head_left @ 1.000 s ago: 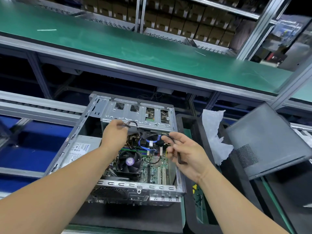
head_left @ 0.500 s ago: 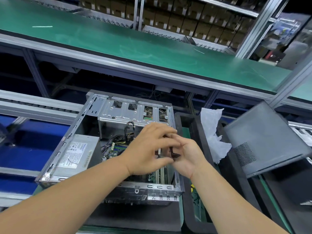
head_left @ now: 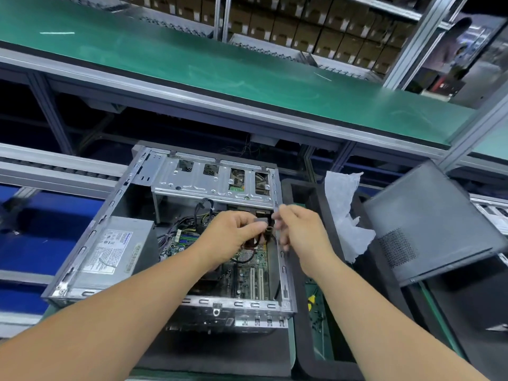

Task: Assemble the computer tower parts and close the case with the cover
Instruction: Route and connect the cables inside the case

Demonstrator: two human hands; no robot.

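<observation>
An open computer case lies on its side before me, its green motherboard and grey power supply exposed. My left hand hovers over the board and pinches a bundle of black cables near the drive cage. My right hand is just right of it at the case's right wall, fingers closed on the same cables. The dark grey case cover leans tilted at the right.
A black tray with small parts and a yellow piece sits right of the case. White crumpled wrapping stands between the case and the cover. A green conveyor shelf runs above. Blue bins are at the left.
My left hand came from the drive cage's left end across the board to meet my right hand. Both hands now work the cables together, slightly higher, near the case's right wall.
</observation>
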